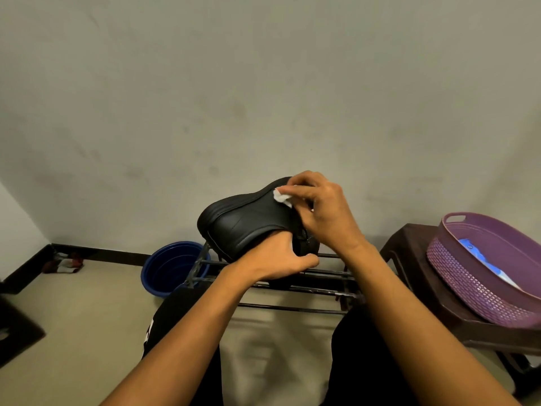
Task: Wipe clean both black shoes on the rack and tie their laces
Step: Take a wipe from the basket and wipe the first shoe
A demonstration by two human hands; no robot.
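Two hands are in view, the left hand (pixel 275 256) and the right hand (pixel 319 212), along with one black shoe (pixel 248 224), one small white wipe (pixel 281 197) and one metal rack (pixel 292 308). Around them are one blue basin (pixel 172 268), one purple basket (pixel 468 288) with one blue-and-white packet (pixel 486 265) in it, and one dark brown stool (pixel 409 244). One small red-and-white bundle (pixel 66 262), too blurred to identify, lies by the skirting, and one dark object (pixel 17 332) shows at the left edge.
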